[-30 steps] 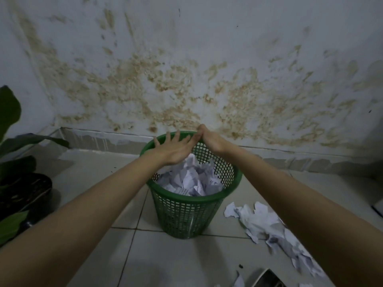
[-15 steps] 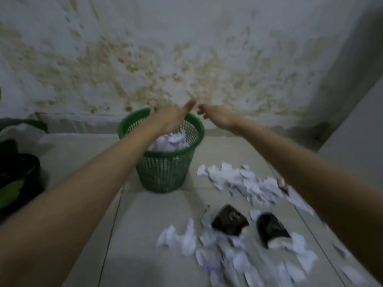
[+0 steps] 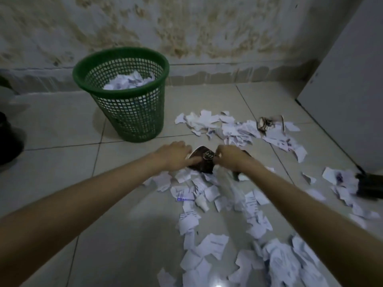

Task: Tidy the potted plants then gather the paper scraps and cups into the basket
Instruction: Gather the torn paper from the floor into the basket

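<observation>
A green mesh basket (image 3: 132, 119) stands by the wall with crumpled paper (image 3: 128, 81) inside. Torn paper scraps (image 3: 209, 193) litter the tiles in front and to the right. A dark paper cup (image 3: 202, 162) lies on the scraps. My left hand (image 3: 174, 156) grips its left side and my right hand (image 3: 230, 159) curls its fingers against its right side. A second dark cup (image 3: 246, 153) lies mostly hidden under my right wrist. A crushed cup (image 3: 267, 123) lies among scraps (image 3: 228, 127) farther right.
A dark plant pot (image 3: 8, 146) sits at the left edge. A white panel (image 3: 342, 100) closes off the right side, with a dark object (image 3: 370, 186) on the floor at its foot. The stained wall (image 3: 186, 27) runs behind the basket.
My hands left the basket rim and came down and nearer, onto the dark cup. The view swung right and down, so the basket now stands upper left.
</observation>
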`<state>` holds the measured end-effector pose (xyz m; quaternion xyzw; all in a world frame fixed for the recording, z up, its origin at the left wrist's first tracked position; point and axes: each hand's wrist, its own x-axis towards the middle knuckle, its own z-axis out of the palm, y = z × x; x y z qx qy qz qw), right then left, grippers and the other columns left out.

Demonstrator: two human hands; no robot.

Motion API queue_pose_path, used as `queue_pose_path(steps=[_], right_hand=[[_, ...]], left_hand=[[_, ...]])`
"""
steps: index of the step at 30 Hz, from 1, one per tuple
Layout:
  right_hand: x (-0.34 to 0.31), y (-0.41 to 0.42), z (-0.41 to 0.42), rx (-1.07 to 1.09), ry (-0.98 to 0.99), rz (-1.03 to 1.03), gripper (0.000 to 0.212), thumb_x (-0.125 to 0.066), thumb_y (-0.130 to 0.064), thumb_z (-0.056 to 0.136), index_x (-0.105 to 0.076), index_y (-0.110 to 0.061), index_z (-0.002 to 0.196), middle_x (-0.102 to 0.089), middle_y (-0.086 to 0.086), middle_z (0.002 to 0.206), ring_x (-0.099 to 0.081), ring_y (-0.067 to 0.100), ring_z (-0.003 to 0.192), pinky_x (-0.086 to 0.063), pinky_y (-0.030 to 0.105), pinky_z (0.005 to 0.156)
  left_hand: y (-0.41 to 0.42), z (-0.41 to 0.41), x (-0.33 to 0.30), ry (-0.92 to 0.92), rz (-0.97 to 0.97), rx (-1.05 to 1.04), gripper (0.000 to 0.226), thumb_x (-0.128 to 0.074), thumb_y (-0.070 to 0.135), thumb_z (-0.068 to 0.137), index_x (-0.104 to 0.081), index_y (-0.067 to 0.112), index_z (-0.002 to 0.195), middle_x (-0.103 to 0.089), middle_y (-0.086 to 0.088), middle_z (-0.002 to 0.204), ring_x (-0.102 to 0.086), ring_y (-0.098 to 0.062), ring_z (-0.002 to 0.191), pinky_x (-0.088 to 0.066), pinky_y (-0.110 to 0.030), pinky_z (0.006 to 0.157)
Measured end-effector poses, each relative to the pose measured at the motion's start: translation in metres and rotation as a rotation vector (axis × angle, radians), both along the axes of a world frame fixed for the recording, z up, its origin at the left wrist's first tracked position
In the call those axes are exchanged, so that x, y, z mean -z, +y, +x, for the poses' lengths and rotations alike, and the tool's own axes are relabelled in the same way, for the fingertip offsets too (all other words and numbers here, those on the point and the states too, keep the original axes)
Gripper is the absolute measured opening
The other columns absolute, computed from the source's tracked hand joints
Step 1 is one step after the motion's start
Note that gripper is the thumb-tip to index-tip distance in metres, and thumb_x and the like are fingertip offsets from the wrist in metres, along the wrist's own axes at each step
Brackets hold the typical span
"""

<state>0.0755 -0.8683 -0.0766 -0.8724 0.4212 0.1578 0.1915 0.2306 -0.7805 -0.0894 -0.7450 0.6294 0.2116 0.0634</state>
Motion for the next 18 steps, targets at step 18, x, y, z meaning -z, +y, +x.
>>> queue_pose_path(steps=[18], right_hand=[[0.057, 0.031, -0.029, 0.03, -0.146, -0.452, 0.031, -0.058, -0.022, 0.086, -0.054, 0.0, 0.108, -0.055, 0.018, 0.109, -0.051, 0.032, 0.105, -0.047, 0.037, 0.08]], left_hand=[[-0.042, -0.027, 0.081, 0.635, -0.402, -0.633, 0.006, -0.057, 0.013, 0.09, -0.059, 0.007, 0.09, -0.062, -0.013, 0.088, -0.054, -0.021, 0.082, -0.034, -0.021, 0.067]])
